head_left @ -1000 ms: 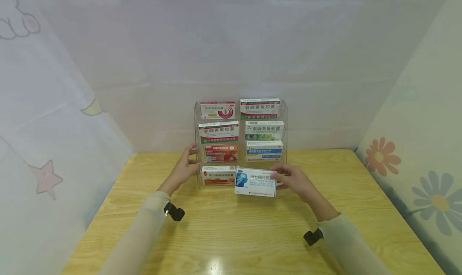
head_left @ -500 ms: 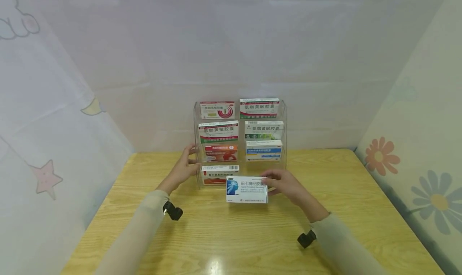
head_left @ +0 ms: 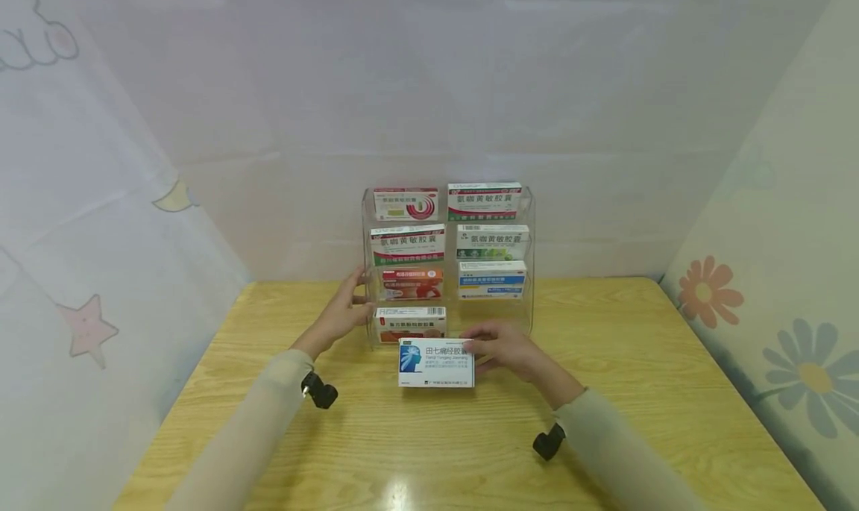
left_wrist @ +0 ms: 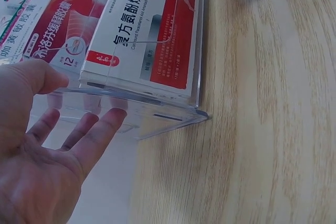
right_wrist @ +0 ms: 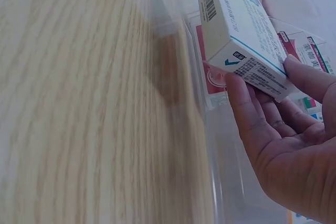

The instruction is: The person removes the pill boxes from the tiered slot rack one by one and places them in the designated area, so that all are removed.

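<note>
My right hand [head_left: 506,350] pinches a white-and-blue medicine box [head_left: 436,363] by its right end, thumb on the front face. The box is raised in front of the lower left part of a clear display rack [head_left: 493,315]. In the right wrist view the box [right_wrist: 247,30] is tilted, its barcode end showing. My left hand [head_left: 338,315] holds the rack's left side. Up close in the left wrist view, the thumb lies at the front edge of the rack [left_wrist: 173,120] and the fingers show through its clear side. A white-and-red medicine box [left_wrist: 152,35] sits there in the bottom left pocket.
Above it on the left are a red-orange box [head_left: 411,286] and two more boxes. The right column holds a blue-and-white box [head_left: 491,281], a green-and-white box [head_left: 492,244] and a top box [head_left: 485,204]. The rack stands on a wooden table [head_left: 604,362] before a cloth backdrop [head_left: 429,86].
My right hand has carried the medicine box leftward and slightly down, from before the bottom right pocket to before the lower left. The left hand has stayed on the rack.
</note>
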Motion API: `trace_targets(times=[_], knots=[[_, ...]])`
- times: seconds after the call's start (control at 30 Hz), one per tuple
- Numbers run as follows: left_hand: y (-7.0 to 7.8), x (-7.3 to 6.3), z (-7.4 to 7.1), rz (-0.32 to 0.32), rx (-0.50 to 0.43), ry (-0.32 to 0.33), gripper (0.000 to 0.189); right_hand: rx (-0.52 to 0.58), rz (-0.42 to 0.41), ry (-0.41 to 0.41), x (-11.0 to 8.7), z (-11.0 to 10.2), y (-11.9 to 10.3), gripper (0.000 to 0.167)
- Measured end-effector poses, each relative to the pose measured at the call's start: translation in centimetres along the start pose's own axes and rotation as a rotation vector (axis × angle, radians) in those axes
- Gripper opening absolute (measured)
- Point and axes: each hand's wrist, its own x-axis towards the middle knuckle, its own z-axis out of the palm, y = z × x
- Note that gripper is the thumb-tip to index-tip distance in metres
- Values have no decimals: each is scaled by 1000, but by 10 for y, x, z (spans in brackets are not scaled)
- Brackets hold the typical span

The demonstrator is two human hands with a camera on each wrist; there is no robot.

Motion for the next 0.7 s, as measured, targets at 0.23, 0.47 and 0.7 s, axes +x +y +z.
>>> trace_targets(times=[0.23,0.47,0.7], knots=[[-2,0,0,-5,7,-4,85,24,52,-52,10,15,2,39],[-4,-1,0,-17,-5,-3,86,8,70,-83,23,29,6,36],[-1,0,0,3,-33,-16,87,7,95,-48,33,35,9,35]])
